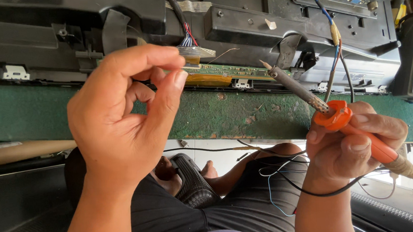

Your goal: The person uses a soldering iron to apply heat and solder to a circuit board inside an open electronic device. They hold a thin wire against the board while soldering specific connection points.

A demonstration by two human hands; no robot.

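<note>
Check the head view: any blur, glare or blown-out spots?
Head view: even daylight, both hands sharp; the soldering iron in the right hand is crisp, the circuit strip readable; lower right corner blows out white; black casing up top sits dark, with little detail.

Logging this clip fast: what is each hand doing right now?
Left hand: thumb and forefinger pinched together above the circuit board; anything held is too small to see.
Right hand: closed around the orange soldering iron.

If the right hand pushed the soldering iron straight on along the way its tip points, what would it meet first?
Most likely the narrow green circuit board. The right hand holds the orange-handled soldering iron, whose tip points up and left and sits just right of the board's end. Depth is unclear, so it might instead meet the black housing behind.
</note>
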